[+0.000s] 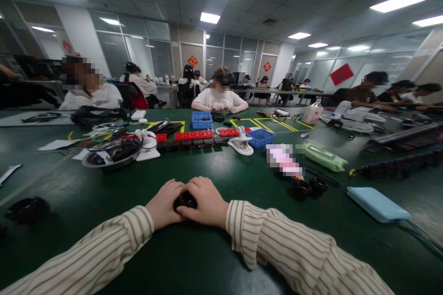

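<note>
My left hand [165, 203] and my right hand [206, 202] rest together on the green table [194, 166], near its front edge. Both are closed around one small black round part [185, 200], which shows only as a dark patch between the fingers. Striped sleeves cover both forearms. Two more black round parts [309, 187] lie on the table to the right, beyond my right hand.
A light blue power bank [377, 203] with a cable lies at the right. A black dish [27, 209] sits at the left. Farther back are a metal bowl of cables [112, 153], red blocks [193, 135], blue bins [260, 138] and a green case [321, 156]. Other people sit around the tables.
</note>
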A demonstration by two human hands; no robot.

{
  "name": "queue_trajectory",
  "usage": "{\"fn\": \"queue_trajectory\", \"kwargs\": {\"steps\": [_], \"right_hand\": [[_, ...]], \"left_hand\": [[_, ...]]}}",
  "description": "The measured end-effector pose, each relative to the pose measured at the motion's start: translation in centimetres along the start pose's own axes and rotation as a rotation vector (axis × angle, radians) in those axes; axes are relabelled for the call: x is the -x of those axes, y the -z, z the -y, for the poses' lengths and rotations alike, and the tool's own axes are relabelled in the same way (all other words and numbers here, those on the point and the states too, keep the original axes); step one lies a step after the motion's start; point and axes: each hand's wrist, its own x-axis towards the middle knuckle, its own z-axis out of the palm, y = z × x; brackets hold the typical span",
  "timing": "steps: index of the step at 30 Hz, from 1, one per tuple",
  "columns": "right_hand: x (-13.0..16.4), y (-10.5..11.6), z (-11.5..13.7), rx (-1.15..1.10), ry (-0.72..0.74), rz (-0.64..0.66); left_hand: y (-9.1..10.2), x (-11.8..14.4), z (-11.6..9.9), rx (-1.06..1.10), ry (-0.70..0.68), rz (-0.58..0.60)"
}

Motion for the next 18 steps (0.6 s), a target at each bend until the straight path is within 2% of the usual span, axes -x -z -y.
{"fn": "queue_trajectory", "kwargs": {"steps": [5,7,11,15,18], "right_hand": [[0.1,0.1,-0.2,-0.198,0.210,-0.044],[0.2,0.2,-0.3,-0.242,0.252,-0.049],[0.3,0.3,-0.2,-0.189,0.191,-0.061],[0.3,0.2,0.0,-0.096,0.081,-0.076],[0.2,0.1,0.0,-0.026,0.008,-0.026]], "left_hand": [[0.3,-0.1,0.6,0.165,-0.051,0.089],[0.3,-0.1,1.0,0.207,-0.066,0.090],[0.1,-0.1,1.3,0.202,-0.047,0.051],[-0.1,0.0,1.0,0.082,0.007,-0.005],[-0.1,0.1,0.5,-0.009,0.016,-0.020]]}}
